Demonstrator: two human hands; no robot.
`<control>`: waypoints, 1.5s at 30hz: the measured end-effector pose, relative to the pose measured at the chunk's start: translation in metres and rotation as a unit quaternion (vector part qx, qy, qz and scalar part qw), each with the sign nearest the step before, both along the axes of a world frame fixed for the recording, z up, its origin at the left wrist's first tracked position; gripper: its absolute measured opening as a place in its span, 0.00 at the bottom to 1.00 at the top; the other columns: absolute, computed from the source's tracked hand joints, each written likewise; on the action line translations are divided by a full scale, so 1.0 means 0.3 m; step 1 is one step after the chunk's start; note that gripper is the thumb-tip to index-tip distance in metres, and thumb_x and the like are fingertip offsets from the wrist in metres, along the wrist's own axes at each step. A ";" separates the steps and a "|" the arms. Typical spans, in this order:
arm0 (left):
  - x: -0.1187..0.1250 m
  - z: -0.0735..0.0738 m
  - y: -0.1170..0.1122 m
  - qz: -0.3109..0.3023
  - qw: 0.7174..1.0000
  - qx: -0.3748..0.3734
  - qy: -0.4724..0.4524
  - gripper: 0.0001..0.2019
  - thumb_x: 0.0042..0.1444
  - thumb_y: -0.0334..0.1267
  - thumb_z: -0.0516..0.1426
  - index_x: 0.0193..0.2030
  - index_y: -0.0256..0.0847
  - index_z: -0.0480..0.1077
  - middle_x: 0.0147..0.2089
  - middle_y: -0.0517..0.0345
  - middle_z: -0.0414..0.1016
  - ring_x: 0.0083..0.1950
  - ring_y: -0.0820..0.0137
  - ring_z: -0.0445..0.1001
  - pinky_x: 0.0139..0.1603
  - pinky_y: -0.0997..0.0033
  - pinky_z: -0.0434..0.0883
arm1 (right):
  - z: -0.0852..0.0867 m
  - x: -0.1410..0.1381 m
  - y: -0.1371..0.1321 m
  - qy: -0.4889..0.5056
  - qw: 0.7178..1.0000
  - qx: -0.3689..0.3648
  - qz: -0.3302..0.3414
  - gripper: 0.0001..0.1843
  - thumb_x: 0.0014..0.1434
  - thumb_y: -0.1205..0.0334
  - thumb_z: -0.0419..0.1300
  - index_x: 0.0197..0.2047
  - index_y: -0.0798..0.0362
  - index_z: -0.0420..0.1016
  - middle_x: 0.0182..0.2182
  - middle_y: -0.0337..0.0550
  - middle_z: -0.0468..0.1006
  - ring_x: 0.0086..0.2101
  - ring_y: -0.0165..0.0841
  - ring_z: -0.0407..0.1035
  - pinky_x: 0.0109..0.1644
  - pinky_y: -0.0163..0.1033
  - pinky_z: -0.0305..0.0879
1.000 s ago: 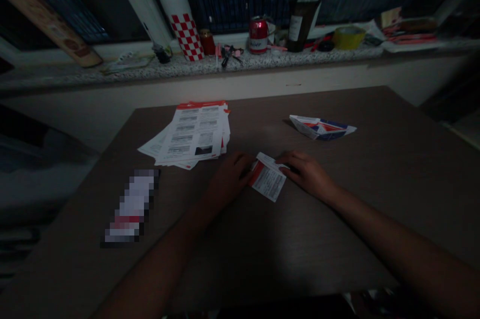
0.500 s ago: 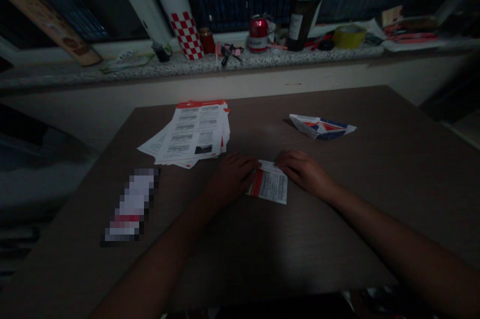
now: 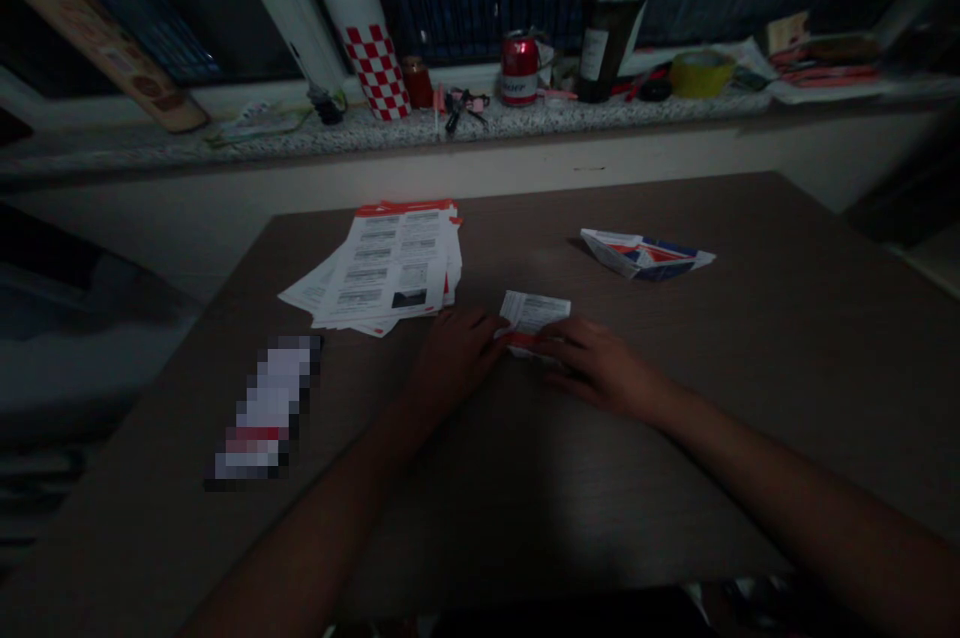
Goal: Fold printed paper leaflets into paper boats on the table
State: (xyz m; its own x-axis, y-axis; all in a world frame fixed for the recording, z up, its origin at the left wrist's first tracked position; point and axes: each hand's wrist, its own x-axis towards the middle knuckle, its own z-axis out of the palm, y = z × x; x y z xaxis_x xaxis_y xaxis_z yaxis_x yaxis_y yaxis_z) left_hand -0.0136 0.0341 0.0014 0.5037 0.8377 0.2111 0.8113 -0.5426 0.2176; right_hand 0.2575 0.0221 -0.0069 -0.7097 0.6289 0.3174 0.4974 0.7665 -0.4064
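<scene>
A small folded printed paper with a red band lies on the table between my hands. My left hand grips its left edge with thumb and fingertips. At the lower right edge, the fingers of my right hand close on the same paper and cover part of it. Beyond my right hand rests a folded paper boat in white, blue and red. Past my left hand lies a fanned stack of printed sheets with red top edges.
A phone-like object, blurred out, lies on the left of the brown table. Along the granite windowsill stand a checkered white bottle, a red can, a dark bottle and a yellow tape roll.
The paper's near part has been turned up and away, so its printed flap now points toward the window. My right hand has come down nearer to me, and my left hand has shifted slightly left.
</scene>
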 end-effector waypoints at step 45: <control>0.009 -0.023 -0.017 -0.065 0.981 -0.077 -0.163 0.06 0.68 0.35 0.59 0.50 0.43 0.71 0.63 0.47 0.72 0.61 0.59 0.76 0.63 0.56 0.75 | -0.020 -0.013 0.006 -0.005 1.000 -0.009 -0.008 0.21 0.73 0.65 0.58 0.66 0.44 0.73 0.60 0.51 0.77 0.60 0.47 0.69 0.61 0.55 0.66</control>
